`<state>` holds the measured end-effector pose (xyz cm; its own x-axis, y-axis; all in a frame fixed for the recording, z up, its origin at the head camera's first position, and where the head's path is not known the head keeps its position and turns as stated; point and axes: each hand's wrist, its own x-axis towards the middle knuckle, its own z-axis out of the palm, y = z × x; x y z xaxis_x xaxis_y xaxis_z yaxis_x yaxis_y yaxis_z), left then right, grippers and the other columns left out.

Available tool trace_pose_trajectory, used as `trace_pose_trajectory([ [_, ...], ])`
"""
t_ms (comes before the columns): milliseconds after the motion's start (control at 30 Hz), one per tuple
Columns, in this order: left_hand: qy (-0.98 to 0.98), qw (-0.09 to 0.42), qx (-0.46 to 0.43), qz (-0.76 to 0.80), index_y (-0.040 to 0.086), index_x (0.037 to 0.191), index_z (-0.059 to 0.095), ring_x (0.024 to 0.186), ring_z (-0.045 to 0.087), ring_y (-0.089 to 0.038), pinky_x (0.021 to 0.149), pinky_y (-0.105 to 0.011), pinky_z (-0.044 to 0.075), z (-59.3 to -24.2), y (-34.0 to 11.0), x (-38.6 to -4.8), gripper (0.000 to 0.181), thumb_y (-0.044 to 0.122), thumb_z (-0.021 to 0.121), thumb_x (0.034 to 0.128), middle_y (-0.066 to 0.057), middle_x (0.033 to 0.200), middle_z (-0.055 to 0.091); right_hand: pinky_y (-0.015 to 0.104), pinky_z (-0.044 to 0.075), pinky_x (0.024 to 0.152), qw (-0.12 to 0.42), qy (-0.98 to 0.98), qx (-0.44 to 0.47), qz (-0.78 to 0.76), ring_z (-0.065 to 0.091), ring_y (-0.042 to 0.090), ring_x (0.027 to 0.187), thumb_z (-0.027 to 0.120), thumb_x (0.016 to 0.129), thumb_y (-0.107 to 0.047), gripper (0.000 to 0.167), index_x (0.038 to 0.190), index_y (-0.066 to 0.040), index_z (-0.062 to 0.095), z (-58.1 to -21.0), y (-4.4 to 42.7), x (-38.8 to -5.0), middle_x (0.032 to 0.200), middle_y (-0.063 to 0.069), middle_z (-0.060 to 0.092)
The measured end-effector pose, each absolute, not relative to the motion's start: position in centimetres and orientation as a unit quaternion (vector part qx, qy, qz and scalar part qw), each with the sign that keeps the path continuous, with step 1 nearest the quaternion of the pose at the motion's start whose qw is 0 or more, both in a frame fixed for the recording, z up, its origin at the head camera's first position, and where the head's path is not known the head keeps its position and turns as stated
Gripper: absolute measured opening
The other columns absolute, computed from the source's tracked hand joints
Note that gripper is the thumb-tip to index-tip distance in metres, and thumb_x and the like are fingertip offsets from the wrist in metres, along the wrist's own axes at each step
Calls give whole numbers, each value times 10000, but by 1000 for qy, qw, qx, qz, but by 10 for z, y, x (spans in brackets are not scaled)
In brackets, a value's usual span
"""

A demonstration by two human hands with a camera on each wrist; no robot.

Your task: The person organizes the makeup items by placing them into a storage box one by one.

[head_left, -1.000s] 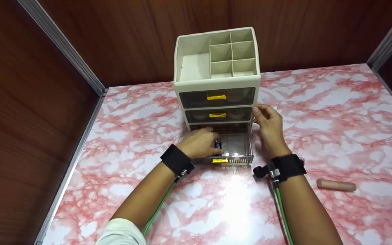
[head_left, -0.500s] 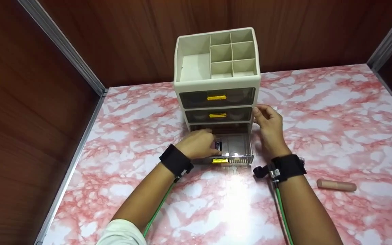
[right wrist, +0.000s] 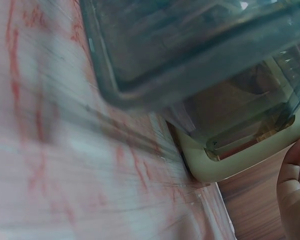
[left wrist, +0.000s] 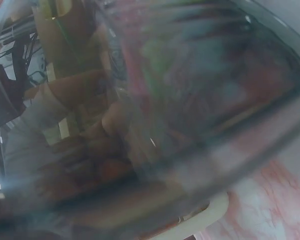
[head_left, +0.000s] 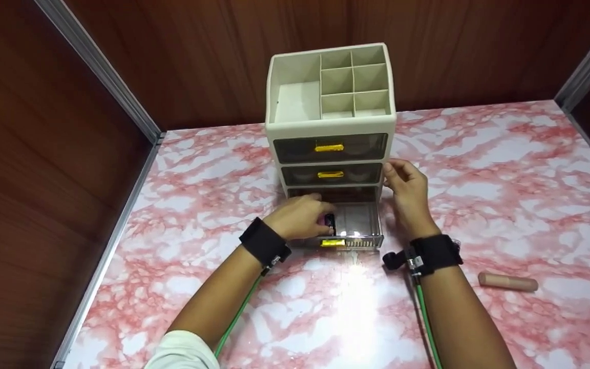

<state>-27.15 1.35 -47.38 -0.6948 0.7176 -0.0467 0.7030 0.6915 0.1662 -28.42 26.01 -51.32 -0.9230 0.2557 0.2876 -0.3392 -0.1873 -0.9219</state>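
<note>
A cream drawer cabinet (head_left: 332, 124) has its clear bottom drawer (head_left: 365, 242) pulled out. My left hand (head_left: 295, 218) reaches into that drawer's left part, with thumb and fingers around a small black and purple item (head_left: 330, 221) whose kind I cannot tell. Most of the item is covered by the hand. My right hand (head_left: 408, 192) rests at the cabinet's right side, its thumb at the front edge and its fingers bent loosely. Blurred pink and green shapes show through the drawer wall (left wrist: 165, 165) in the left wrist view; the left fingers are not discernible there.
A tan cylindrical stick (head_left: 507, 282) lies on the marbled table (head_left: 197, 205), right of the right forearm. Two shut drawers with yellow handles (head_left: 329, 147) sit above the pulled-out one. Brown panels (head_left: 213, 61) wall in the back and sides.
The left hand stays in the drawer; the small item turns slightly under its fingers, showing some purple. The right hand stays at the cabinet. The head view shifts slightly.
</note>
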Motion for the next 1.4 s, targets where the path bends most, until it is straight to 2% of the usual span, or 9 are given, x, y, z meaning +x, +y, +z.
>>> trace_pose_trajectory([
  [133,910,34,396,115,166,1278,648,761,552,-118,622,-291,475,-471,8,-270,449,398,697,897,-14,966,589,303,517,756,191,-610,30,769,570,197,798,710,901,-233,272,1058,-14,673,-513,260,-285,992,122,646],
  [300,896,-22,412,166,106,1198,687,842,600,-136,715,-279,504,-466,-9,-267,348,328,673,930,-28,1046,650,305,511,760,194,-610,25,768,574,197,824,707,907,-228,264,1054,-12,672,-514,259,-285,988,110,648],
  [400,882,-75,418,203,97,1150,701,841,612,-112,748,-248,502,-463,-22,-264,282,268,684,926,-23,1026,677,302,511,756,197,-604,29,772,575,199,831,705,910,-209,251,1049,-2,672,-514,258,-284,978,112,645],
  [600,849,-195,402,282,79,1039,723,728,618,-88,681,-194,502,-452,-53,-263,169,197,689,923,-6,915,701,302,508,759,193,-596,29,779,578,206,831,704,908,-198,246,1043,5,671,-515,256,-285,962,117,639],
  [733,818,-288,382,319,38,956,734,726,651,-118,687,-228,529,-443,-73,-269,126,150,689,918,-53,872,716,321,502,783,189,-598,30,779,586,211,865,705,906,-211,259,1049,1,665,-514,255,-285,985,116,639],
  [800,809,-315,366,335,33,956,739,708,641,-117,671,-245,529,-440,-81,-273,128,145,687,921,-53,874,717,325,500,791,188,-597,29,779,587,212,871,705,905,-211,259,1049,0,665,-513,255,-285,988,117,639],
  [967,820,-309,318,362,43,1080,718,680,587,-99,625,-262,500,-440,-89,-280,235,228,648,954,-19,868,689,329,506,803,189,-604,26,774,594,216,878,701,906,-220,260,1049,-6,666,-514,254,-285,990,117,641],
  [1133,842,-269,279,375,49,1216,658,768,614,-133,700,-281,513,-446,-87,-287,335,285,582,992,-55,991,683,340,500,821,180,-614,25,768,594,224,888,693,912,-243,278,1058,-8,662,-514,255,-283,989,113,640],
  [1400,861,-247,263,358,51,1333,585,928,658,-167,803,-317,520,-458,-78,-297,400,292,527,1019,-83,1117,688,329,496,814,184,-614,27,767,603,217,863,685,918,-227,257,1063,-16,668,-511,259,-281,975,109,648],
])
